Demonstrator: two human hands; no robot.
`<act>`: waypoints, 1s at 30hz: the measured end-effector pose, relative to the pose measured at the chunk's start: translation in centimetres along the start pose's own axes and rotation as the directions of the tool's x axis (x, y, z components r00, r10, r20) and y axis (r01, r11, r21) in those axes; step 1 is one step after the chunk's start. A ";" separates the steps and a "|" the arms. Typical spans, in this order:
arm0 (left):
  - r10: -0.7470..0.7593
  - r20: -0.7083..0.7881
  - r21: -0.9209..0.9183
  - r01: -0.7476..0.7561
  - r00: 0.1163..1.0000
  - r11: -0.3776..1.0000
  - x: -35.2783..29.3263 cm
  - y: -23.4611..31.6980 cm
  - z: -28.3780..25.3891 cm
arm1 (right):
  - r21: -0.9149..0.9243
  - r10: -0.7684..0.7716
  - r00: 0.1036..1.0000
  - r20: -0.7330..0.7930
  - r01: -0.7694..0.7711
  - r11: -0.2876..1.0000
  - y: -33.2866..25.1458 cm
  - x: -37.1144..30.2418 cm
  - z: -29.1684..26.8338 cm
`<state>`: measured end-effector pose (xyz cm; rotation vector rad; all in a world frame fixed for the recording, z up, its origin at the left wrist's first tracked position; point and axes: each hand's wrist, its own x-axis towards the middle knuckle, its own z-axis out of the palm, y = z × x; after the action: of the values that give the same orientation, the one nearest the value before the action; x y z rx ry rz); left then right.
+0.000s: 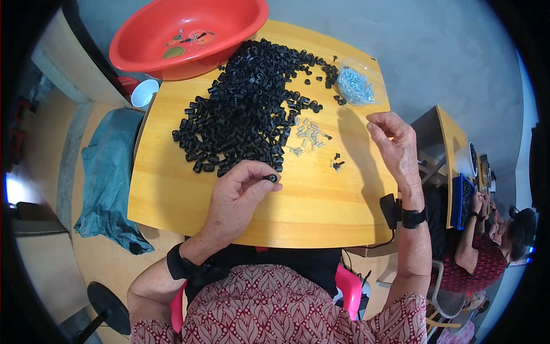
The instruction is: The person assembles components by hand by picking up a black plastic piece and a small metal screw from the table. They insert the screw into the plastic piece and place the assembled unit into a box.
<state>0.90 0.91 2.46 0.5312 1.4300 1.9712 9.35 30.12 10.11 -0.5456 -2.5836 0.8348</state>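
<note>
My left hand [238,192] is closed near the front middle of the table, pinching a small black plastic cap [270,178] whose round open end shows between thumb and forefinger. My right hand [395,143] is raised over the table's right edge. Its thumb and forefinger are curled together, and anything between them is too small to make out. A large heap of black caps [246,109] lies beyond my left hand. Between the hands are loose silver springs [309,135] and a little cluster of black pins [337,163].
A red basin [189,71] with a few small bits inside stands at the far left. A clear bag of springs [356,86] lies at the far right of the yellow table [189,200]. Another person [478,252] sits at the right beside a blue tray [463,200].
</note>
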 end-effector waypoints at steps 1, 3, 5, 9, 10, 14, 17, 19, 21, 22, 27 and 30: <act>0.003 0.001 0.000 -0.003 1.000 1.000 0.0 -0.2 0.0 | 0.003 0.003 1.000 -0.007 -0.003 1.000 0.5 0.3 0.1; 0.012 0.005 0.009 -0.012 1.000 1.000 -0.1 -0.5 0.0 | 0.006 -0.003 1.000 0.002 0.003 1.000 1.1 1.2 0.7; 0.023 0.010 0.032 -0.024 1.000 0.999 -0.3 -0.5 -0.1 | 0.013 -0.010 1.000 0.010 0.010 1.000 1.2 2.4 1.5; 0.018 0.026 0.069 -0.020 0.999 0.997 -0.3 -0.5 -0.1 | -0.425 -0.273 0.959 0.083 0.281 0.860 1.6 5.1 3.5; -0.001 0.035 0.087 -0.002 0.999 0.996 -0.3 -0.5 -0.1 | -0.609 -0.284 0.949 0.136 0.306 0.732 1.8 5.5 4.1; -0.036 0.040 0.067 0.033 0.999 0.997 -0.2 -0.7 -0.1 | -0.802 -0.405 0.863 0.303 0.460 0.381 2.2 6.5 7.1; -0.049 0.051 0.079 0.045 0.998 0.996 -0.2 -0.8 -0.2 | -0.859 -0.119 0.918 0.378 0.395 0.325 0.4 6.8 9.2; -0.045 0.061 0.122 0.037 0.997 0.992 -0.2 -0.8 -0.2 | -0.869 -0.070 0.925 0.373 0.375 0.322 -0.2 7.0 10.1; -0.045 0.064 0.135 0.036 0.997 0.990 -0.2 -0.7 -0.2 | -0.877 -0.021 0.929 0.370 0.357 0.321 0.2 7.2 10.6; -0.047 0.064 0.148 0.037 0.997 0.988 -0.3 -0.7 -0.2 | -0.870 -0.085 0.934 0.348 0.355 0.341 0.9 7.2 10.8; -0.039 0.068 0.154 0.028 0.997 0.988 -0.2 -0.6 -0.2 | -0.781 -0.271 0.924 0.270 0.375 0.499 1.5 7.2 10.0; -0.026 0.071 0.168 0.014 0.997 0.986 0.0 -0.8 -0.2 | -0.626 -0.252 0.942 0.224 0.337 0.703 1.3 6.8 9.8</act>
<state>0.99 0.94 1.60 0.6541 1.5572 1.8065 -0.57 29.65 3.43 -0.2330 -2.9367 -0.1972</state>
